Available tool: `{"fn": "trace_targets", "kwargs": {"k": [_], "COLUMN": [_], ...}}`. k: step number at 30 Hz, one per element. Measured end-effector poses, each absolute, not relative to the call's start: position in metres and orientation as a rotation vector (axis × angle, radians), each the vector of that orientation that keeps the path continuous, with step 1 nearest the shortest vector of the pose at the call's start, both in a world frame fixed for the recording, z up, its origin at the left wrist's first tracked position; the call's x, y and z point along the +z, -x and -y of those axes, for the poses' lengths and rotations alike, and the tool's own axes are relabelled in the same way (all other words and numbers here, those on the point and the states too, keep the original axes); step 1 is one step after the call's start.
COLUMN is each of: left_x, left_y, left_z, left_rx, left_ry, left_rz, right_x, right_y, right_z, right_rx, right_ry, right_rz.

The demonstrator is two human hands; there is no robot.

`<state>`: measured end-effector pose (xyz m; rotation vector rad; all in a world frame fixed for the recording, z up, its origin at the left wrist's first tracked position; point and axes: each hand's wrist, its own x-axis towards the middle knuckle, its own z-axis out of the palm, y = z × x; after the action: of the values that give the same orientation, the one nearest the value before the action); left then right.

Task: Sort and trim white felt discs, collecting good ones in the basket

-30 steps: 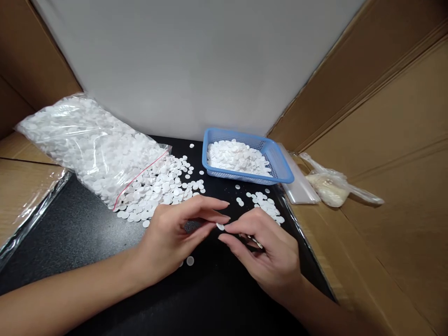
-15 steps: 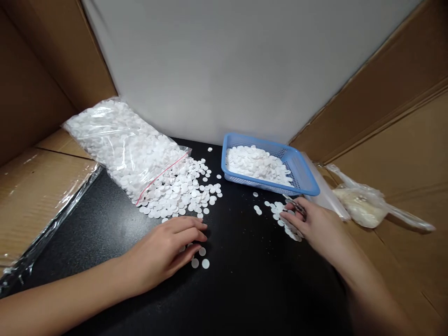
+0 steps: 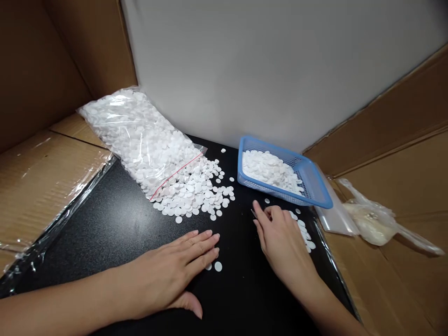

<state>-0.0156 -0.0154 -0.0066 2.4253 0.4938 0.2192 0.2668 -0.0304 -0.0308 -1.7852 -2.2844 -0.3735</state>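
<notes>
left hand (image 3: 175,270): laid flat over bench (image 3: 234,303), fingers extended, clasping nothing visible | loose discs (image 3: 218,266): just nearside of its index fingertip, left hand nearer | right hand (image 3: 280,240): pinched on thin metal tool (image 3: 254,213), long axis mostly hidden | right-side discs (image 3: 305,233): just outboard

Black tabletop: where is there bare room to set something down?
The tabletop has bare patches between the zip bag and left forearm, and nearest the camera between left hand and right forearm. Crowded: the bag's mouth, with spilled discs, and right of the right hand, where more discs lie.
</notes>
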Motion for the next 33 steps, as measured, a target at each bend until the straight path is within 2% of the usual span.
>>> {"fn": "trace_targets", "kwargs": {"k": [5, 9, 13, 19, 24, 33], "left_x": [-0.007, -0.004, 0.0, -0.007, -0.008, -0.003], "left_y": [0.018, 0.028, 0.041, 0.044, 0.039, 0.034], "left_z": [0.008, -0.008, -0.022, -0.025, -0.026, -0.021], "left_rx": [0.335, 0.483, 0.469, 0.352, 0.362, 0.409], "left_ry": [-2.478, -2.395, -2.318, -2.302, -2.322, -2.368], "left_rz": [-0.573, -0.963, -1.173, -1.196, -1.203, -1.106], "right_x": [-0.023, -0.025, -0.022, -0.011, -0.013, 0.003], "right_y": [-0.227, -0.202, -0.196, -0.192, -0.194, -0.22], "right_z": [0.012, -0.006, -0.009, 0.009, 0.004, -0.004], "right_rx": [0.166, 0.239, 0.268, 0.811, 0.751, 0.991], "right_ry": [1.442, 1.383, 1.362, 1.38, 1.496, 1.7], "right_rz": [2.276, 2.26, 2.253, 2.121, 2.034, 2.141]}}
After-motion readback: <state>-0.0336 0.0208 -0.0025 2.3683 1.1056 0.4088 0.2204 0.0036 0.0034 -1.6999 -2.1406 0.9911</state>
